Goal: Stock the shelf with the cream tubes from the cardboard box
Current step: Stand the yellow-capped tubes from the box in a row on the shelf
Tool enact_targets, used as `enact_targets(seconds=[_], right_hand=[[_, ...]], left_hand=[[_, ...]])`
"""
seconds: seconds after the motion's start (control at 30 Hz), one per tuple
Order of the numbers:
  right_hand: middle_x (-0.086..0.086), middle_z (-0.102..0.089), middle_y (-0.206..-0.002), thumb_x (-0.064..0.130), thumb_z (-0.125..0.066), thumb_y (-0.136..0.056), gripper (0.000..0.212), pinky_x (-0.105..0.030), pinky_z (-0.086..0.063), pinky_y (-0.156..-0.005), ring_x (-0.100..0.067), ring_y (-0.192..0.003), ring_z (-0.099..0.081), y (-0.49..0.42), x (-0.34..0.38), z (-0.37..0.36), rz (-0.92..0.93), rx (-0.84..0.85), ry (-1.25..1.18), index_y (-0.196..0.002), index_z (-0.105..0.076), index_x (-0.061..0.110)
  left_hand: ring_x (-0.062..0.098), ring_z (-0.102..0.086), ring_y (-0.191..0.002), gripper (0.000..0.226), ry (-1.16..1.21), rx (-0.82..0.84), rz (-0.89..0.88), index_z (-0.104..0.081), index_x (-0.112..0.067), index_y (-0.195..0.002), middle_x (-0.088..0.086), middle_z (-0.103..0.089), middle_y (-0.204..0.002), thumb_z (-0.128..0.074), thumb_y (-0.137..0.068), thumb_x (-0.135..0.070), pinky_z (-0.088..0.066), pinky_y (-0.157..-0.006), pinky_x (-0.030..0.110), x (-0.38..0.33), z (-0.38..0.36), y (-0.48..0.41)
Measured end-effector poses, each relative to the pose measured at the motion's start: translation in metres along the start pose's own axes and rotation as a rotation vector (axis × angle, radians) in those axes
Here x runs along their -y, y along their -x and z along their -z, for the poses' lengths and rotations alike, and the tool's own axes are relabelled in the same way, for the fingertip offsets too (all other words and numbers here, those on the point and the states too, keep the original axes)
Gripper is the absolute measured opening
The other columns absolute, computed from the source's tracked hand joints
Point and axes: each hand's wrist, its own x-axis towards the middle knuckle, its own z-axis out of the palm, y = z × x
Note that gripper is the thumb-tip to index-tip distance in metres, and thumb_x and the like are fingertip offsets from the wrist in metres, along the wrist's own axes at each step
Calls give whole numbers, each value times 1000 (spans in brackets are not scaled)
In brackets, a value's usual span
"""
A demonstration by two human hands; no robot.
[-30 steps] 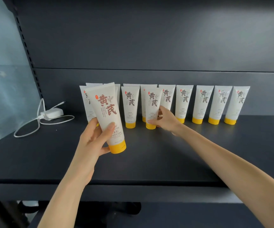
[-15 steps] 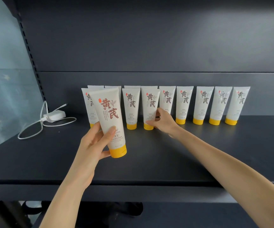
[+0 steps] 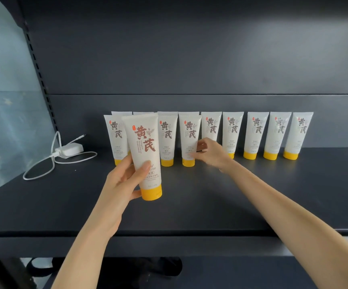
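White cream tubes with yellow caps stand cap-down in a row point(image 3: 256, 135) along the back of the dark shelf point(image 3: 200, 207); towards the left a second row stands in front of them. My left hand point(image 3: 123, 180) grips one more cream tube point(image 3: 146, 151) upright, just above the shelf and in front of the left end of the rows. My right hand point(image 3: 211, 153) is blurred, its loosely bent fingertips at the right edge of a front-row tube point(image 3: 189, 138) that stands on its cap. The cardboard box is out of view.
A white charger point(image 3: 69, 150) with a looped cable point(image 3: 41, 170) lies on the shelf's left side. A slotted upright point(image 3: 41, 80) borders the shelf on the left. The shelf's front lip point(image 3: 169, 245) runs below my forearms.
My right hand pushed the front-row tube back into line and has loosened its hold on it. My left hand with its tube has barely moved.
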Motion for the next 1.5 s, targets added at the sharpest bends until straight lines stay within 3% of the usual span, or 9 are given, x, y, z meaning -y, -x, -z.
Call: enact_targets(seconds=[0.1, 0.23, 0.37, 0.53, 0.8, 0.97, 1.17, 1.37, 1.5], right_hand=[[-1, -59, -113, 25, -59, -91, 36, -17, -41, -59, -13, -95, -52, 13, 12, 12, 24, -143, 83, -122, -50, 9], [6, -65, -106, 37, -43, -98, 29, -28, -51, -87, -12, -104, -61, 47, 43, 15, 100, -114, -275, -110, -57, 15], [-1, -68, -112, 51, -47, -90, 49, -31, -54, -86, -14, -103, -65, 83, 72, 16, 122, 98, -716, -118, -56, 12], [-11, -68, -111, 11, -66, -84, 40, -31, -56, -80, -23, -102, -66, 102, 75, 22, 160, 52, -786, -120, -48, 7], [-9, -70, -106, 7, -62, -88, 31, -29, -55, -78, -19, -95, -68, 95, 59, 32, 128, -1, -955, -118, -54, 5], [-3, -70, -95, 7, -60, -89, 17, -31, -50, -76, -15, -84, -67, 78, 47, 42, 144, -99, -868, -106, -55, 9], [-8, -66, -102, 4, -63, -88, 24, -31, -51, -78, -20, -95, -63, 34, 27, 64, 137, -306, -644, -110, -53, 7], [1, -65, -98, 10, -62, -90, 19, -17, -49, -66, -10, -86, -62, 2, 9, 50, 111, -296, -533, -105, -50, 10], [0, -63, -113, 18, -61, -91, 23, -26, -50, -79, -14, -100, -60, -2, 3, 43, 113, -250, -421, -110, -49, 17]], left_hand=[[1, -65, -101, 42, -32, 51, -23, -58, -37, -120, -19, -68, -111, -60, -78, -38, -56, -69, 19, -3, -3, -2], [-2, -61, -105, 51, -99, 100, -7, -56, -34, -125, -21, -65, -116, -60, -75, -42, -55, -84, 22, -6, -16, -11], [-8, -64, -92, 26, -166, 158, 1, -60, -33, -108, -23, -70, -99, -60, -83, -36, -50, -71, 7, -5, -35, -21], [-8, -65, -85, 19, -186, 158, -2, -60, -23, -103, -13, -69, -97, -61, -86, -32, -46, -64, 5, 1, -54, -30], [-9, -62, -88, 15, -313, 198, -39, -54, -34, -101, -14, -66, -104, -59, -88, -38, -47, -70, 6, 10, -70, -41], [1, -53, -110, 49, -667, 268, -55, -40, -30, -131, -15, -50, -128, -41, -90, -56, -44, -96, 30, 11, -68, -43], [16, -13, -145, 84, -1364, 230, -114, 0, -25, -150, -4, -10, -159, -13, -82, -71, -14, -116, 42, 25, -40, -35], [14, -2, -147, 91, -1508, 214, -67, 9, -27, -150, -5, 0, -160, 11, -70, -71, -9, -119, 46, 34, -24, -26], [13, -5, -146, 87, -1493, 181, -52, 7, -29, -150, -6, -3, -160, 10, -72, -68, -10, -118, 44, 36, -17, -24]])
